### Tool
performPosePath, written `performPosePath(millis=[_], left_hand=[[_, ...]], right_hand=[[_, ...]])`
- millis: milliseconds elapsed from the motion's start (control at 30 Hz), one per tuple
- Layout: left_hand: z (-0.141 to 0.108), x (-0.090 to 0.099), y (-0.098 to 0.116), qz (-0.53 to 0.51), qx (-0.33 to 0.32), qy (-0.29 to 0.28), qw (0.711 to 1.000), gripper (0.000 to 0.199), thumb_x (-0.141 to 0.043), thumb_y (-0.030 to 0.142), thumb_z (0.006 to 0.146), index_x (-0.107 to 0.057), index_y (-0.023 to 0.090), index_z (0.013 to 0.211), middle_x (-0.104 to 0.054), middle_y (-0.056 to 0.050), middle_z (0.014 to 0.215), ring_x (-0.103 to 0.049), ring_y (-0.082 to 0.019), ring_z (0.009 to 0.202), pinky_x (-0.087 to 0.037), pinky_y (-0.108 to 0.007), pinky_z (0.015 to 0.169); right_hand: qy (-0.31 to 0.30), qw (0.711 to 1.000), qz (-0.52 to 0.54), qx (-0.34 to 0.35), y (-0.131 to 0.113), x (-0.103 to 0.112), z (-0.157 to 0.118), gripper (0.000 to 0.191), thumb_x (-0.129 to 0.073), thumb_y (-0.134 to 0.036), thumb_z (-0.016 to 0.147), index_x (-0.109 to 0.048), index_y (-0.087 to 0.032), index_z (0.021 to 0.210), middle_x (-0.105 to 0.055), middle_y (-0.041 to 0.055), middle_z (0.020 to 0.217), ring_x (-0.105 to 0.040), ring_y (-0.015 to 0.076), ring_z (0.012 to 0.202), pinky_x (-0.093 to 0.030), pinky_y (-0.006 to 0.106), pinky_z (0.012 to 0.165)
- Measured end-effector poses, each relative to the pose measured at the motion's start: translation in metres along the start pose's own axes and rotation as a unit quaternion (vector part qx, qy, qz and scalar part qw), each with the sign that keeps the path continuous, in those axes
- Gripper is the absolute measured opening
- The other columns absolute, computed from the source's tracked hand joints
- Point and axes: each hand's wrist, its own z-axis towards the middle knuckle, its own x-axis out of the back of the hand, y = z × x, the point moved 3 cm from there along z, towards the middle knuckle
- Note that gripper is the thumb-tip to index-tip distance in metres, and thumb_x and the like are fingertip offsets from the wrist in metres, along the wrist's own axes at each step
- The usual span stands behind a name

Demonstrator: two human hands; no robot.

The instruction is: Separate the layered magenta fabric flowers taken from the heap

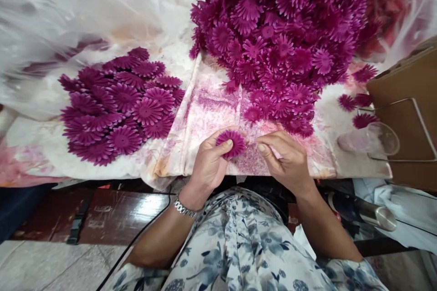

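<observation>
Stained white cloth (208,113) covered the table before us. At far left lay a flat spread of purple fabric flowers (119,107). Near the table's edge our left hand (208,166) pinched one purple flower (232,142) between thumb and fingers; light, soft and floppy, it seemed best held at its petal rim. Our right hand (285,161) curled just beside it, fingers bent, apparently holding nothing. Behind rose the big flower heap (283,32).

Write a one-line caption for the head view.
Left hand holds one purple flower, right hand beside it, between two purple flower piles.
</observation>
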Motion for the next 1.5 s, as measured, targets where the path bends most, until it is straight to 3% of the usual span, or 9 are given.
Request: performPosePath(millis=[167,300,567,867,1000,1133,1267,1400,1500], left_hand=[[0.000,-0.004,-0.006,0.016,-0.021,0.005,1.000,0.028,-0.075,0.015,0.061,-0.073,0.019,0.089,-0.072,0.000,0.076,-0.064,-0.012,0.072,-0.048,-0.026,0.080],[-0.004,-0.009,-0.011,-0.014,-0.001,-0.041,0.999,0.023,-0.074,0.019,0.065,-0.074,0.017,0.088,-0.071,-0.001,0.078,-0.061,-0.010,0.070,-0.047,-0.022,0.076],[-0.007,-0.009,-0.014,-0.007,0.009,-0.107,0.994,0.033,-0.073,0.020,0.068,-0.072,0.018,0.101,-0.073,-0.005,0.095,-0.063,-0.017,0.096,-0.041,-0.027,0.095],[-0.005,-0.007,-0.015,0.000,-0.019,-0.072,0.997,0.032,-0.075,0.024,0.067,-0.073,0.019,0.098,-0.072,-0.006,0.104,-0.057,-0.021,0.113,-0.034,-0.031,0.106],[-0.005,-0.006,-0.011,-0.014,-0.036,-0.041,0.998,0.029,-0.074,0.025,0.067,-0.074,0.019,0.095,-0.073,-0.005,0.100,-0.063,-0.020,0.101,-0.041,-0.032,0.100],[-0.006,-0.005,-0.007,0.000,-0.059,-0.032,0.998,0.026,-0.073,0.024,0.068,-0.074,0.019,0.093,-0.074,-0.006,0.094,-0.065,-0.020,0.096,-0.044,-0.033,0.096],[-0.006,-0.002,-0.006,0.092,-0.106,-0.023,0.990,0.024,-0.064,0.024,0.077,-0.072,0.020,0.099,-0.072,-0.005,0.100,-0.062,-0.020,0.102,-0.042,-0.032,0.097],[-0.008,-0.003,-0.001,0.269,-0.177,0.000,0.947,0.029,-0.054,0.018,0.083,-0.068,0.021,0.108,-0.072,-0.002,0.096,-0.064,-0.016,0.089,-0.047,-0.029,0.088],[-0.009,-0.007,0.002,0.331,-0.219,0.000,0.918,0.032,-0.054,0.016,0.082,-0.066,0.021,0.111,-0.071,-0.002,0.100,-0.064,-0.016,0.088,-0.047,-0.027,0.084]], right_hand=[[0.011,1.000,-0.001,0.005,-0.010,-0.005,0.002,0.007,-0.058,-0.017,0.084,-0.062,-0.019,0.090,-0.063,0.0033,0.075,-0.058,0.0140,0.071,-0.049,0.028,0.066],[-0.017,0.999,-0.013,0.030,-0.012,-0.019,0.006,0.006,-0.059,-0.021,0.084,-0.060,-0.018,0.089,-0.062,0.0038,0.076,-0.057,0.0148,0.074,-0.050,0.029,0.068],[-0.041,0.998,0.026,-0.046,0.004,-0.021,0.008,0.008,-0.061,-0.014,0.080,-0.055,-0.019,0.082,-0.054,-0.0017,0.070,-0.054,0.0110,0.066,-0.046,0.025,0.061],[-0.006,0.999,-0.009,-0.031,-0.004,-0.026,0.009,0.008,-0.050,-0.014,0.086,-0.055,-0.018,0.082,-0.058,0.0027,0.074,-0.053,0.0130,0.070,-0.046,0.027,0.066],[0.004,0.990,0.071,-0.120,0.005,-0.025,0.007,0.005,-0.051,-0.019,0.086,-0.053,-0.020,0.082,-0.054,-0.0009,0.071,-0.050,0.0105,0.064,-0.043,0.025,0.062],[-0.018,0.945,0.245,-0.218,0.017,-0.026,0.004,0.009,-0.053,-0.026,0.086,-0.051,-0.020,0.080,-0.047,-0.0045,0.067,-0.042,0.0069,0.055,-0.036,0.021,0.052],[-0.020,0.913,0.330,-0.240,0.021,-0.029,0.003,0.012,-0.056,-0.030,0.085,-0.052,-0.020,0.081,-0.048,-0.0041,0.070,-0.045,0.0075,0.061,-0.039,0.021,0.058],[-0.047,0.914,0.314,-0.251,0.015,-0.031,0.001,0.017,-0.052,-0.035,0.088,-0.056,-0.019,0.086,-0.051,-0.0027,0.073,-0.049,0.0080,0.065,-0.042,0.021,0.062],[-0.038,0.901,0.334,-0.273,0.009,-0.033,-0.001,0.029,-0.056,-0.047,0.083,-0.055,-0.020,0.093,-0.055,-0.0003,0.080,-0.052,0.0099,0.070,-0.045,0.022,0.064]])
